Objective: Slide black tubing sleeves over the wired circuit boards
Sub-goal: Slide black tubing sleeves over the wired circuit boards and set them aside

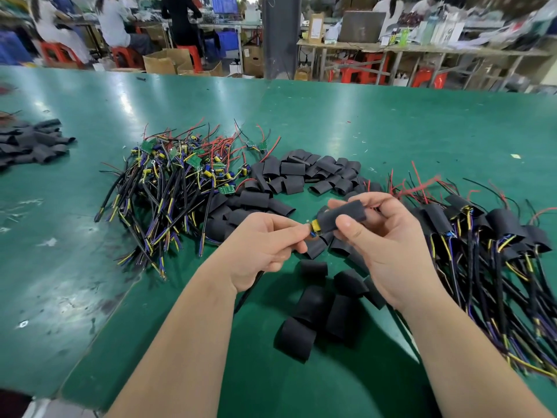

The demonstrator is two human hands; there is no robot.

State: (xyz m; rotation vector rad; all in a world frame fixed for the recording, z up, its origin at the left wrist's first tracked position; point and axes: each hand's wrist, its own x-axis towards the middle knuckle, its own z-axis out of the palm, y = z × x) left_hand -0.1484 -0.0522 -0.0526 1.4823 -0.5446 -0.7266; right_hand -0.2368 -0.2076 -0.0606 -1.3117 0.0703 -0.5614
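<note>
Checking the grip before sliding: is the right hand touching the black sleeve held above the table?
Touching. The head view shows the right hand pinching the black sleeve between thumb and fingers; the left hand pinches the circuit board.

Past the green table (361,131), blurred people (116,22) apparently sit on red stools (125,57) by cardboard boxes (164,61).

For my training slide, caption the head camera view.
Right hand holds a black tubing sleeve partly over the wired circuit board gripped by the left hand.
</note>
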